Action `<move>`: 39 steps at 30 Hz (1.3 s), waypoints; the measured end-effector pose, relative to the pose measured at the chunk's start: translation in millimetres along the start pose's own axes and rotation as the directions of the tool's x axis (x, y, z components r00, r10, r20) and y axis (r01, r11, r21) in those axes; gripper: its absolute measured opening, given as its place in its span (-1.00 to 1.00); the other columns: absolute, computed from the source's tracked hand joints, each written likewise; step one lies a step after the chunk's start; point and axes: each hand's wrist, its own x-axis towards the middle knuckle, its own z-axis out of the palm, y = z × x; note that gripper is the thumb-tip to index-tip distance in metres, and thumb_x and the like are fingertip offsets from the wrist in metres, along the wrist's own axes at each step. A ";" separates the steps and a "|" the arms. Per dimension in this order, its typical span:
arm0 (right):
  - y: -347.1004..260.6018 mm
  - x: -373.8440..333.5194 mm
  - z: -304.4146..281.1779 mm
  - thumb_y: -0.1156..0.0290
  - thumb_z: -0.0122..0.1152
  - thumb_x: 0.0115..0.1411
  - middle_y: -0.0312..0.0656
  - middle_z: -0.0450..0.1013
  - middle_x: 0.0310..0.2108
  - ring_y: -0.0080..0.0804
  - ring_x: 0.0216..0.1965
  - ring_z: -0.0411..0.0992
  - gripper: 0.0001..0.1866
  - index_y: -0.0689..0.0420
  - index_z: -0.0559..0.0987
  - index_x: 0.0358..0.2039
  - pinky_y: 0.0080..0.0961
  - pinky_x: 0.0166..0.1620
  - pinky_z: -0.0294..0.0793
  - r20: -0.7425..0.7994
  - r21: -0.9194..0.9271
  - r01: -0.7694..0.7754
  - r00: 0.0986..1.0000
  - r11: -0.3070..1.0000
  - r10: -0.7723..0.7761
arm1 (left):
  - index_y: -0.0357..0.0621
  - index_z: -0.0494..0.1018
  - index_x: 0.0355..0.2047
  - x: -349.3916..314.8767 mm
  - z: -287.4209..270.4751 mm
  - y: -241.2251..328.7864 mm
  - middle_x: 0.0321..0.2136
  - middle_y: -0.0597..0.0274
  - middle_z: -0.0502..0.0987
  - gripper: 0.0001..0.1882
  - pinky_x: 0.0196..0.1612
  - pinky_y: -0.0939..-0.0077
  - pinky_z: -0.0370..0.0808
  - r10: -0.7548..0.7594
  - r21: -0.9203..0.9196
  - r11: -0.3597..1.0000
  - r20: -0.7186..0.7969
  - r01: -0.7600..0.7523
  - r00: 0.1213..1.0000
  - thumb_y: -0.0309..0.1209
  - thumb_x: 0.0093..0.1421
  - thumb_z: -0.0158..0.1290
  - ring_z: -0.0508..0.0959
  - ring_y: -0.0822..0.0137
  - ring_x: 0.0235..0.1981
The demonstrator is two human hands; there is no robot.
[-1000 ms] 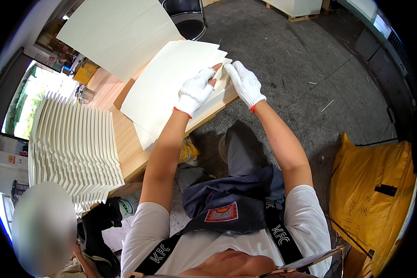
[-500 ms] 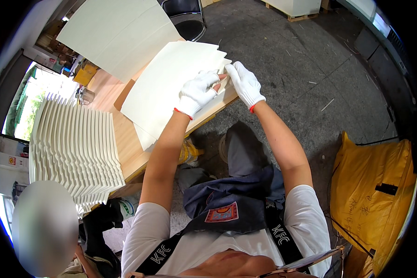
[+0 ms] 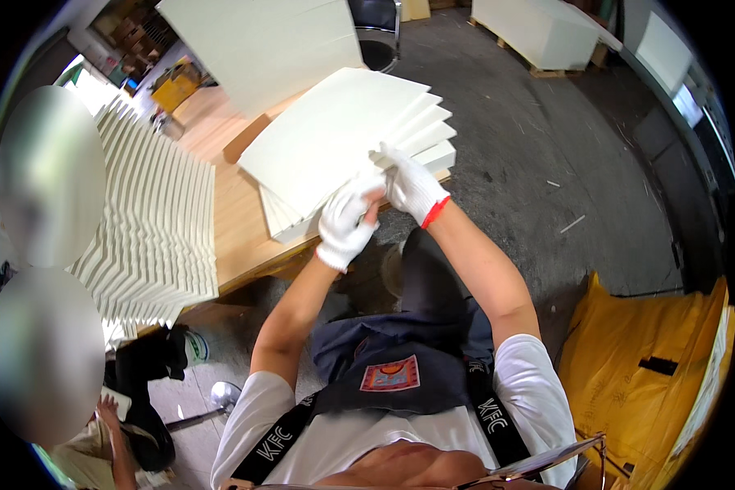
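A fanned stack of large off-white sheets, like card or board [image 3: 327, 131], lies on the wooden table in front of me. Its right corners are spread in steps. At the stack's near edge my left hand [image 3: 347, 222], in a white glove with bare tips at the thumb and a finger, is slightly bent; its fingers are blurred and partly hidden. Close beside it, nearly touching, is my right hand [image 3: 416, 189], gloved in white with a red cuff. Its fingers stretch out over the near edge of the sheets. I see nothing clearly held in either hand.
Folded white sheets [image 3: 151, 220] stand in a long row on the table [image 3: 237, 237] at left. A large pale panel [image 3: 261, 49] rises behind. A chair [image 3: 377, 41] stands beyond, a yellow bag [image 3: 629, 367] at right. Two people are at left; a wrapped pallet [image 3: 535, 37] is far back.
Both hands have moved back from the stack's right corner to its near edge, closer to me. The sheets' right corners now show fanned in clearer steps. The view has shifted.
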 end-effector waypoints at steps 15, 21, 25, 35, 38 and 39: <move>-15.1 -112.3 5.2 0.32 0.17 0.36 -0.13 0.37 0.15 -0.21 0.16 0.39 -0.49 0.18 0.33 0.25 -0.02 0.10 0.55 -0.244 -0.425 -0.121 0.970 0.897 0.015 | -0.13 0.05 0.40 -119.5 -54.5 15.2 0.32 -0.03 0.28 -0.06 0.17 0.07 0.48 -0.709 -0.835 -0.519 0.539 0.181 0.454 0.37 0.31 -0.33 0.41 -0.01 0.25; -11.2 -180.6 -57.9 0.36 0.14 0.34 -0.23 0.52 -0.12 -0.47 -0.24 0.57 -0.66 0.21 0.47 0.07 -0.32 -0.27 0.70 -0.213 -0.492 -0.130 0.977 0.861 0.026 | -0.24 0.22 0.26 -123.2 -65.8 25.3 0.15 -0.01 0.45 -0.48 0.25 0.10 0.44 -0.767 -0.812 -0.252 0.499 0.526 0.403 -0.43 0.32 0.03 0.47 0.08 0.18; -0.3 -197.0 -85.2 0.37 0.09 0.36 -0.16 0.50 -0.04 -0.38 -0.17 0.57 -0.65 0.23 0.44 0.10 -0.33 -0.23 0.70 -0.175 -0.470 -0.059 0.984 0.881 -0.028 | -0.34 0.42 0.08 -111.5 -79.7 62.6 -0.03 0.15 0.56 -0.57 0.08 0.43 0.46 -0.823 -0.648 0.262 0.237 0.716 0.516 -0.48 0.19 0.15 0.52 0.32 0.00; 16.4 -84.8 100.4 0.45 0.03 0.35 -0.07 0.39 0.20 -0.26 0.27 0.32 -0.47 0.27 0.26 0.30 -0.24 0.29 0.33 0.499 -0.435 0.309 0.865 0.846 -0.059 | -0.39 0.49 -0.07 -41.5 -263.7 149.3 -0.19 0.11 0.60 -0.71 -0.06 0.39 0.50 -0.694 -0.572 0.705 -0.432 0.420 0.576 -0.61 0.18 0.15 0.55 0.30 -0.13; 19.6 -71.8 255.5 0.16 0.10 0.38 -0.29 0.36 -0.18 -0.51 -0.22 0.38 -0.67 0.11 0.38 -0.01 -0.41 -0.19 0.43 0.452 -0.412 0.218 0.892 0.885 -0.009 | -0.39 0.39 0.07 -10.0 -335.7 131.5 0.00 0.03 0.49 -0.64 0.16 0.25 0.44 -0.557 -0.557 0.816 -0.686 0.155 0.468 -0.56 0.27 -0.06 0.50 0.17 0.03; 25.2 -71.0 306.3 0.09 0.11 0.38 -0.40 0.37 -0.39 -0.59 -0.41 0.37 -0.72 0.05 0.45 -0.19 -0.48 -0.40 0.46 0.445 -0.366 0.157 0.895 0.917 0.024 | -0.40 0.36 0.11 3.0 -359.8 122.9 0.07 0.00 0.46 -0.62 0.24 0.21 0.41 -0.545 -0.596 0.803 -0.732 0.005 0.409 -0.50 0.31 -0.12 0.48 0.14 0.07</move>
